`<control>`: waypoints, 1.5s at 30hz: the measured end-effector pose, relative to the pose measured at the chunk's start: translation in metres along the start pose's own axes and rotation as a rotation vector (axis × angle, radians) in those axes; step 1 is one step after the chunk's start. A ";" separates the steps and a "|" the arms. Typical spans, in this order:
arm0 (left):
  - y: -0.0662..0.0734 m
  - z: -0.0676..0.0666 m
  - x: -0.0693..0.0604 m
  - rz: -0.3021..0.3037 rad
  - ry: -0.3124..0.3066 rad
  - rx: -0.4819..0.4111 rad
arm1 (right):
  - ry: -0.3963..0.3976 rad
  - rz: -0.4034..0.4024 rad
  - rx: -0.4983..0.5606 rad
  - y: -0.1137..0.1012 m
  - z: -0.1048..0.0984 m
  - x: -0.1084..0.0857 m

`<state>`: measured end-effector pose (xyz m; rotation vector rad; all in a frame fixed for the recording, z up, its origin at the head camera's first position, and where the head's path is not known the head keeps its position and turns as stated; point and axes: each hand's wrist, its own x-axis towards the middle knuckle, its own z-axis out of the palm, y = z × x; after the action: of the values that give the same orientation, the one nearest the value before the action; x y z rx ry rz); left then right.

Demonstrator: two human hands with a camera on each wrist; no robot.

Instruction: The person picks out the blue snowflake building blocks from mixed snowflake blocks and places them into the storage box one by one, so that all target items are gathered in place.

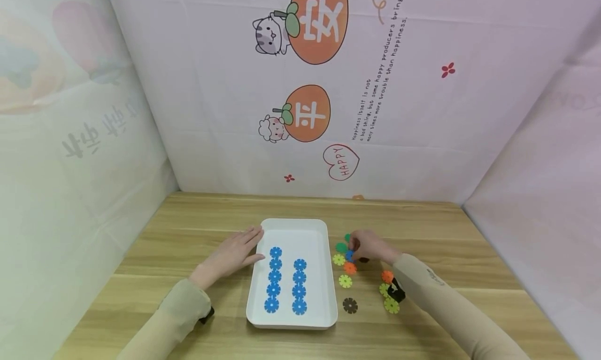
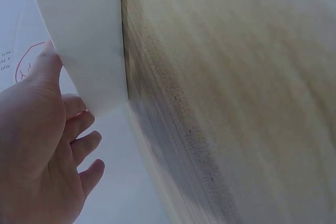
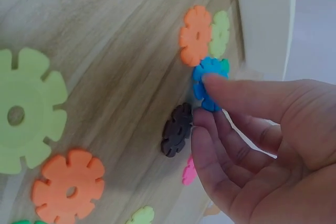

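Note:
A white tray (image 1: 295,319) holds several blue snowflake discs (image 1: 274,276) in two columns. My left hand (image 1: 233,251) rests against its left rim, fingers extended toward the far corner and thumb at the edge; the left wrist view shows the thumb by the top of the tray wall (image 2: 86,35). Right of the tray, my right hand (image 1: 369,245) pinches a blue snowflake disc (image 3: 200,85) with thumb and fingertips. A green disc (image 3: 225,66) peeks out behind it. An orange disc (image 3: 195,35) and a dark brown disc (image 3: 177,130) lie nearby.
Loose yellow-green discs (image 1: 345,281), a brown disc (image 1: 349,305) and an orange disc (image 1: 387,276) are scattered on the wooden table (image 1: 225,208) right of the tray. Some lie under the right forearm. Printed cloth (image 1: 225,115) stands behind the table.

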<state>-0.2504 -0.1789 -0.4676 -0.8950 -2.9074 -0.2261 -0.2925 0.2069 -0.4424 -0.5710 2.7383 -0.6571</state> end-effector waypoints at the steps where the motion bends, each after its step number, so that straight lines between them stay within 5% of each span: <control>1: 0.000 0.000 0.000 0.000 0.001 0.001 | 0.005 -0.002 0.002 -0.001 -0.001 0.000; 15: -0.001 0.000 0.000 0.000 0.003 0.013 | 0.032 -0.093 0.092 -0.014 -0.019 0.001; 26: 0.000 -0.001 0.000 -0.013 -0.014 -0.003 | 0.064 -0.152 0.028 -0.047 -0.024 0.018; 37: -0.002 0.003 0.002 -0.008 -0.007 0.012 | -0.010 -0.161 0.064 -0.081 -0.007 0.040; 45: -0.001 0.000 0.002 -0.004 -0.004 0.014 | -0.030 -0.193 0.066 -0.085 0.017 0.052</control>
<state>-0.2520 -0.1786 -0.4676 -0.8885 -2.9111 -0.2043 -0.3065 0.1083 -0.4245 -0.8291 2.6446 -0.7731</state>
